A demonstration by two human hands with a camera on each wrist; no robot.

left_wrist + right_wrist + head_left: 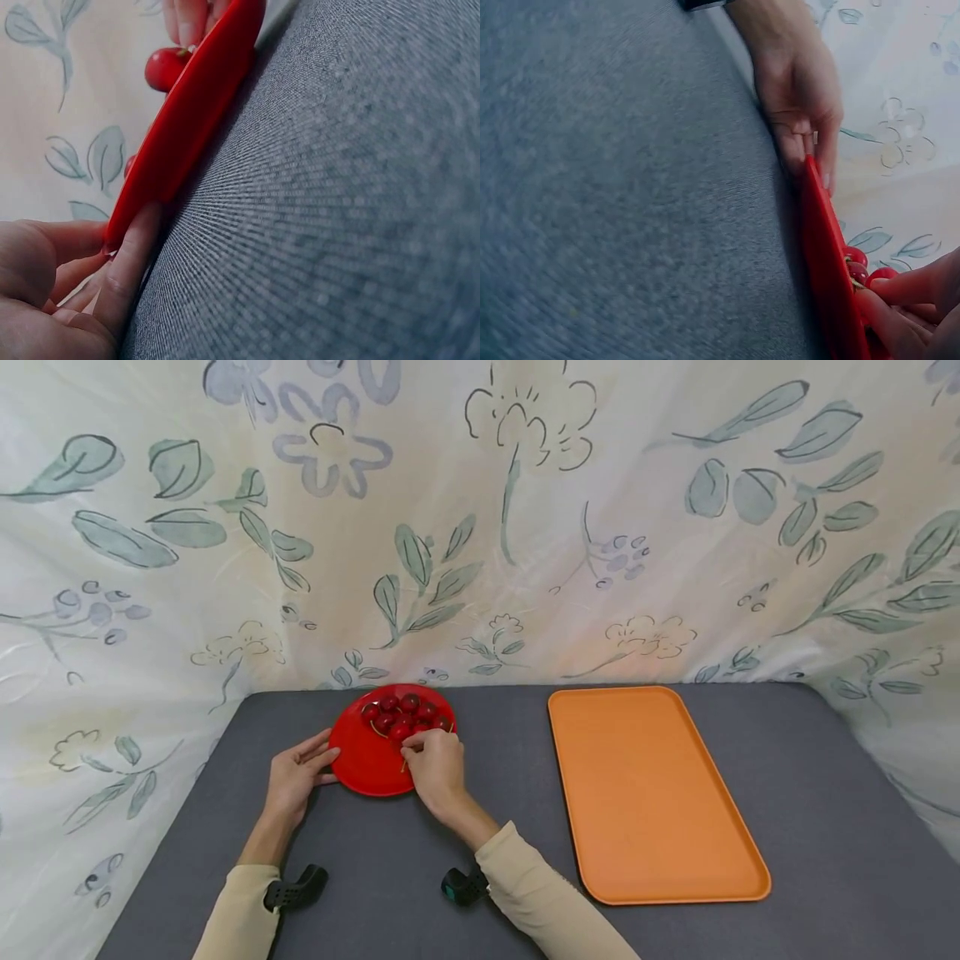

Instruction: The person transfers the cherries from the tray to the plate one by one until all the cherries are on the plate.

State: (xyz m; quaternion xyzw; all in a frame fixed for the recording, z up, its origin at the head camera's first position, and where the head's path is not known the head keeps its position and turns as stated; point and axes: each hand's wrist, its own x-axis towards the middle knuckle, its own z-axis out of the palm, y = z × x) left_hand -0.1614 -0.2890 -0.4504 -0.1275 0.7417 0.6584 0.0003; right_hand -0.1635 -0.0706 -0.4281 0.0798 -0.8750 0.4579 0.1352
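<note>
A round red plate (363, 766) lies at the far left of the table, with several dark red cherries (401, 717) gathered toward its back. My left hand (294, 775) grips the plate's left rim; in the left wrist view, the thumb and fingers (133, 251) lie on either side of the rim. Over the plate's right front part, my right hand (437, 770) pinches a cherry by its stem (857, 284), and the fingertips are close to the other fruit. One cherry (166, 70) shows beside the right fingers in the left wrist view. The right fingers partly hide the cherries beneath them.
An orange rectangular tray (656, 793) lies to the right of the plate on the dark grey tablecloth (495, 735). A floral curtain (450, 527) hangs behind the table and along its sides. Black bands (296, 889) sit on both wrists.
</note>
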